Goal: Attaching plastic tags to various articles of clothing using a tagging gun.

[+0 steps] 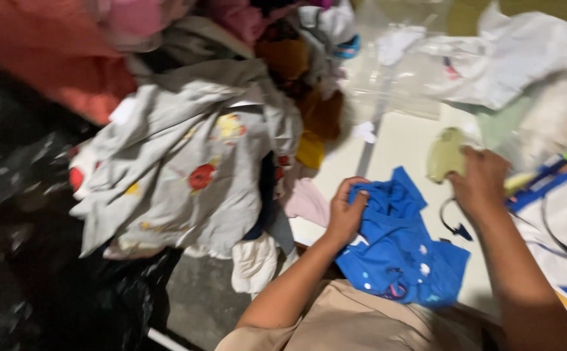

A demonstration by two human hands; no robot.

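My left hand [345, 211] is closed on the bunched collar end of a small blue garment [403, 250] with white dots, which lies on the white table [400, 146] in front of me. My right hand [478, 179] grips a pale yellow-green object [446, 155] at the garment's upper right; its kind is too blurred to tell. A thin dark cord [449, 221] loops below that hand.
A heap of clothes fills the left: a grey garment with red and yellow prints [186, 169], pink, orange and brown pieces behind. Clear plastic bags [394, 71] and white cloth [511, 58] lie at the back. Black plastic [11, 162] covers the far left.
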